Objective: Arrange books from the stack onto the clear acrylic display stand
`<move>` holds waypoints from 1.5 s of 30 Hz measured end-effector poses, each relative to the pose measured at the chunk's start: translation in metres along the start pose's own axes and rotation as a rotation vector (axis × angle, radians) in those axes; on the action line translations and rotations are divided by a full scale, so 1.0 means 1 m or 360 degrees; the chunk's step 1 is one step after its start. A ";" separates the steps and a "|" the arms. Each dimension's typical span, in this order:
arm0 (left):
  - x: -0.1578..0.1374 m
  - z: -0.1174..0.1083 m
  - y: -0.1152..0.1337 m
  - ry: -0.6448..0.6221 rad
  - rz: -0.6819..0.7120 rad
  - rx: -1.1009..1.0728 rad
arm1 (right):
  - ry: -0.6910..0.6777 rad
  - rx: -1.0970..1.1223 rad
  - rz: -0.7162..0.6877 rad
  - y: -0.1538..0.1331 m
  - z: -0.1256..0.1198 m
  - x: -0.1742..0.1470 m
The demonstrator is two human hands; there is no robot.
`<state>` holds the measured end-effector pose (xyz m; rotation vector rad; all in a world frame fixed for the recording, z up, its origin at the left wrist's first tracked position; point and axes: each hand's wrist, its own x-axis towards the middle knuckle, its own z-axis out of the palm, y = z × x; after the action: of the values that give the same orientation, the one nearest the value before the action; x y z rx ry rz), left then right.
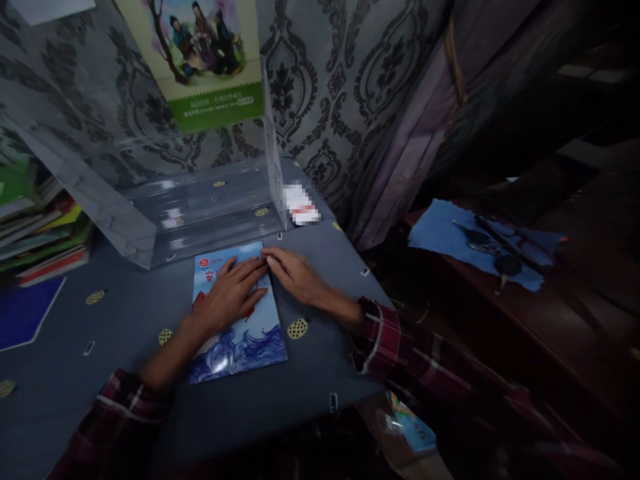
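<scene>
A thin picture book (240,357) lies closed on the cloth-covered table, its blue cover showing dark waves and red print. My left hand (233,293) rests flat across the upper half of the cover with its fingers spread, hiding part of the title and the red picture. At the book's upper right corner, my right hand (299,277) has its thumb and fingers drawn together at the edge. The fingertips of both hands nearly meet there.
Behind the book stands a clear acrylic stand (210,220), with a green-and-yellow book (220,100) upright above. Stacked books (45,233) and a blue booklet (30,310) are at left. At right, a blue cloth (440,230) holds glasses (520,240) and small dark items.
</scene>
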<state>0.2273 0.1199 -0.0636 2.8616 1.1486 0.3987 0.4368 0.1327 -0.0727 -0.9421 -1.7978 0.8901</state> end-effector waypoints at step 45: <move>-0.039 -0.015 0.047 -0.0385 0.0207 0.0119 | -0.0030 -0.0135 -0.0022 -0.006 0.010 -0.022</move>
<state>0.2283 0.0584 -0.0516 2.9538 0.9588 0.0103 0.4332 0.1092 -0.0792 -0.9766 -1.8683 0.8227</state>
